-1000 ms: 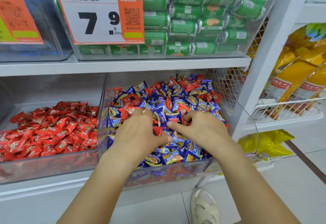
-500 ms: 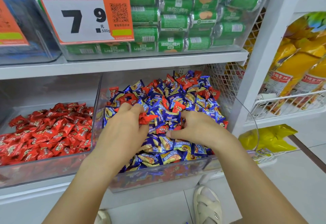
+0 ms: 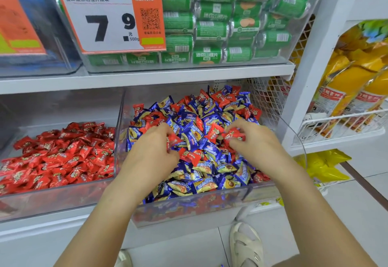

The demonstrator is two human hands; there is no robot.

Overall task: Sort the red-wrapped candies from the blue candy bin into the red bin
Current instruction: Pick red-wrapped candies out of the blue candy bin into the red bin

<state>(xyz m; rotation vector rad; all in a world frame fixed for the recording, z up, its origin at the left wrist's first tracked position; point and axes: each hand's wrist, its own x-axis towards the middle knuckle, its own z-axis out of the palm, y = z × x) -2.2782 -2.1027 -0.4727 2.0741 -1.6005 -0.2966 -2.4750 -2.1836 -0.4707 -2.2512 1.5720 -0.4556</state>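
Both hands are inside the blue candy bin [image 3: 260,191], a clear-walled container on the lower shelf [image 3: 63,226] holding a mixed heap of blue-wrapped and red-wrapped pieces.

The left hand [image 3: 151,153] has its fingers curled and pinches a red-wrapped candy [image 3: 172,140] at the fingertips, over the left-centre of the heap. Much of that piece is covered by the fingers, so its long axis cannot be judged.

The right hand [image 3: 255,146] has its fingers curled round a second red candy [image 3: 234,136], held just above the pile right of centre. This piece lies with its long axis roughly side to side, one twisted end pointing toward the left hand.

Another loose red candy [image 3: 214,130] lies on the heap just left of the right hand's piece, tilted with its long axis running diagonally. A further red piece [image 3: 190,155] lies between the two hands, nearer the front wall.

The red bin [image 3: 52,199] stands directly left of the blue candy bin, walls side by side, and contains only red-wrapped candies.

On the shelf above, a clear bin of green packets [image 3: 220,25] carries an orange price card [image 3: 111,18]. A sandalled foot [image 3: 246,245] shows on the floor below.
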